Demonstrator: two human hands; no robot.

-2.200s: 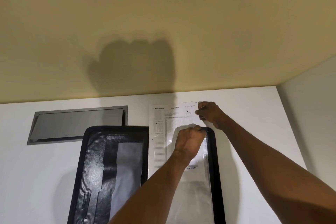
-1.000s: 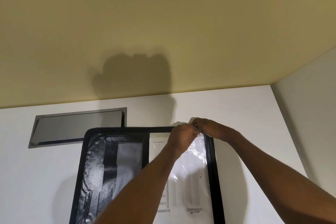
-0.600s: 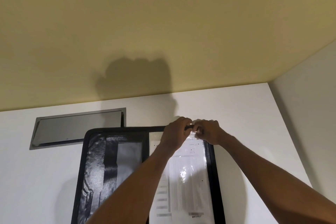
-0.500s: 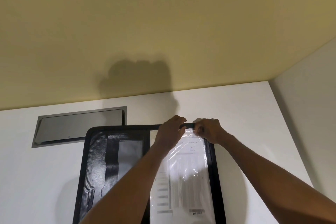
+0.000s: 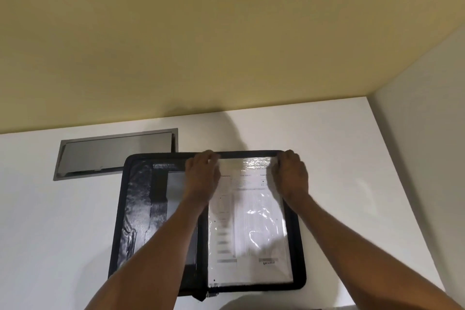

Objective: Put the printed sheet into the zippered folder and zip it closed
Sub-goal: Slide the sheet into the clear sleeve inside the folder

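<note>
While the zippered folder lies open, left hand and right hand, fingers curled, pinch the clear sleeve's top edge, printed sheet between them.

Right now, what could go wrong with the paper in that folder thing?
The printed sheet sits under a wrinkly clear sleeve whose top both hands, the left hand and the right hand, are pinching; a tug might crease the paper. The zippered folder lies wide open, so zipping later could catch the plastic if it sticks out.

Black zippered folder open flat; printed sheet in right-side clear sleeve.
</note>
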